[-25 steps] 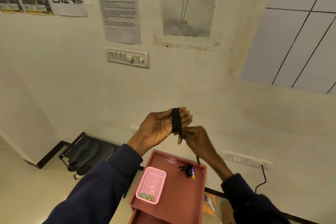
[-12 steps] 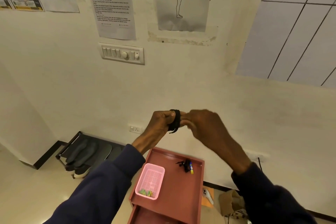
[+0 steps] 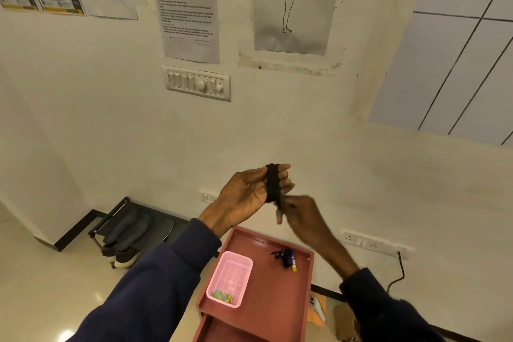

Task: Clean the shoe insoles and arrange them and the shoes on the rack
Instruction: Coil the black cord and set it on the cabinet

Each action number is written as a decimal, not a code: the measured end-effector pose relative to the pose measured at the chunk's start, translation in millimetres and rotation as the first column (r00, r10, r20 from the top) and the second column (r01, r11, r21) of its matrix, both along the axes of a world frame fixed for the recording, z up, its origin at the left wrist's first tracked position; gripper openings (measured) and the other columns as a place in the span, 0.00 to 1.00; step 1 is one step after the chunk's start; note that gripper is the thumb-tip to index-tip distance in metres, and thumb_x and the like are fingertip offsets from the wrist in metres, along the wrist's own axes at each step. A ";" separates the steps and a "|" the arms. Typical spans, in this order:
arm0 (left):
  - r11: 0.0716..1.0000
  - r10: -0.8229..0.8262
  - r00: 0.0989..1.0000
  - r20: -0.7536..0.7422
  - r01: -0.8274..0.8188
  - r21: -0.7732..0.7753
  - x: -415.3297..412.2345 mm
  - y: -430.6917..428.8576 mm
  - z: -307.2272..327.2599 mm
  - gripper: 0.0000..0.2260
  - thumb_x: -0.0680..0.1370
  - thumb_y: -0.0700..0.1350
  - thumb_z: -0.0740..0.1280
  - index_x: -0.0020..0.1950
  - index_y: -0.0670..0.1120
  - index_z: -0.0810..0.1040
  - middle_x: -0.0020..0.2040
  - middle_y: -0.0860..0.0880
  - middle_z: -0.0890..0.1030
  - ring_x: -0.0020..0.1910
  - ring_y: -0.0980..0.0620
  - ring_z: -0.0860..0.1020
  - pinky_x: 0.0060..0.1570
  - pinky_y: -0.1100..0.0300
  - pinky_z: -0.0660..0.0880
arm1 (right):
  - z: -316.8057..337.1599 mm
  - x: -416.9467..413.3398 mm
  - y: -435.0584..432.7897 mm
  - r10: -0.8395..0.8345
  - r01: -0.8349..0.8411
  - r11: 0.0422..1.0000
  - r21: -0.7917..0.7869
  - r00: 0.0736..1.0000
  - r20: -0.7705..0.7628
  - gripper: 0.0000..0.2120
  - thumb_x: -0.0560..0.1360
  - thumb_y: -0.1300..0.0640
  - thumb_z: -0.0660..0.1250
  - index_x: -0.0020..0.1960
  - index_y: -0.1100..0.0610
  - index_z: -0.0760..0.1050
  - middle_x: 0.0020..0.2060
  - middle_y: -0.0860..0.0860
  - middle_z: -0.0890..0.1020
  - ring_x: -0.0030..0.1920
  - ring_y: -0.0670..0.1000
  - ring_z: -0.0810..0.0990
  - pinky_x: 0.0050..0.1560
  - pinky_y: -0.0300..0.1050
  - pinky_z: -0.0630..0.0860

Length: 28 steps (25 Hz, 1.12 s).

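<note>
The left hand (image 3: 247,194) is held up with straight fingers and a black lace (image 3: 273,183) wound around them, the right hand (image 3: 302,215) pinches the lace's lower end, and dark insoles (image 3: 133,227) lie on the rack (image 3: 109,215) by the wall, a shoe (image 3: 126,258) below.

Single head-worn wide-angle view, facing wall (image 3: 277,125), tilted down. Fingers (image 3: 285,175) of left hand (image 3: 244,191) close, mid-frame. Switch panel (image 3: 198,86) above fingers, red tray (image 3: 277,300) below fingers, shoe rack (image 3: 111,214) lower left, farther off.
</note>
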<state>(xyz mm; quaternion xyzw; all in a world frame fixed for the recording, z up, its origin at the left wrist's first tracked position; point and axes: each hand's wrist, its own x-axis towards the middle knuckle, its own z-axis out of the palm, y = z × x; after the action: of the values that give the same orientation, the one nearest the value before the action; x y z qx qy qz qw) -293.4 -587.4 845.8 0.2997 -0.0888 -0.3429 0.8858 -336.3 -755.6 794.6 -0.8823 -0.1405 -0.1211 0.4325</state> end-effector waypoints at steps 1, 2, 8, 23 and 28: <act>0.998 0.049 0.999 0.006 -0.049 -0.027 2.0 0.1 -2.7 0.18 0.84 0.37 0.55 0.59 0.30 0.82 0.52 0.37 0.84 0.50 0.40 0.85 0.62 0.47 0.80 | -8.8 -10.7 11.3 0.010 -0.010 1.000 0.019 0.999 -0.035 0.16 0.80 0.66 0.61 0.41 0.56 0.84 0.30 0.44 0.81 0.33 0.44 0.80 0.42 0.40 0.75; 0.994 0.098 0.995 0.018 -0.097 -0.043 4.0 0.2 -5.6 0.18 0.83 0.37 0.55 0.57 0.31 0.83 0.54 0.36 0.84 0.53 0.39 0.85 0.61 0.46 0.80 | -15.6 -20.3 21.4 0.012 -0.010 0.999 0.033 0.998 -0.059 0.14 0.82 0.62 0.61 0.48 0.56 0.84 0.31 0.44 0.82 0.36 0.44 0.82 0.46 0.37 0.76; 0.956 0.261 0.938 0.228 -0.284 0.075 17.9 1.6 -18.4 0.18 0.80 0.41 0.64 0.67 0.32 0.74 0.65 0.34 0.80 0.63 0.37 0.81 0.63 0.52 0.79 | -1.0 -51.1 27.1 0.051 -0.054 0.957 -0.286 0.999 -0.020 0.09 0.78 0.64 0.64 0.50 0.55 0.81 0.37 0.50 0.82 0.37 0.48 0.81 0.42 0.51 0.80; 0.916 -0.086 0.990 0.111 0.034 0.400 -36.2 1.5 -6.9 0.22 0.85 0.52 0.57 0.41 0.38 0.78 0.28 0.45 0.73 0.25 0.49 0.72 0.38 0.55 0.76 | 37.7 -14.0 2.1 -0.021 0.112 0.878 0.465 0.980 -0.196 0.05 0.77 0.66 0.69 0.47 0.64 0.85 0.39 0.57 0.86 0.41 0.56 0.86 0.45 0.49 0.82; 0.966 -0.012 1.000 -0.019 0.016 0.257 -34.5 7.4 -18.0 0.20 0.85 0.49 0.59 0.38 0.40 0.77 0.29 0.48 0.70 0.25 0.52 0.70 0.34 0.58 0.77 | 18.3 -39.5 24.4 0.184 0.141 0.583 0.800 0.936 -0.299 0.11 0.81 0.63 0.62 0.57 0.67 0.81 0.46 0.62 0.85 0.45 0.57 0.84 0.46 0.46 0.81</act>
<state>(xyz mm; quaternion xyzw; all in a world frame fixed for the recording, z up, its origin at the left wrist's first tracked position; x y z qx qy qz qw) -327.9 -580.0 827.8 0.4082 -0.0380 -0.3604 0.8379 -375.8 -731.2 812.9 -0.5917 -0.0010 -0.0074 0.8061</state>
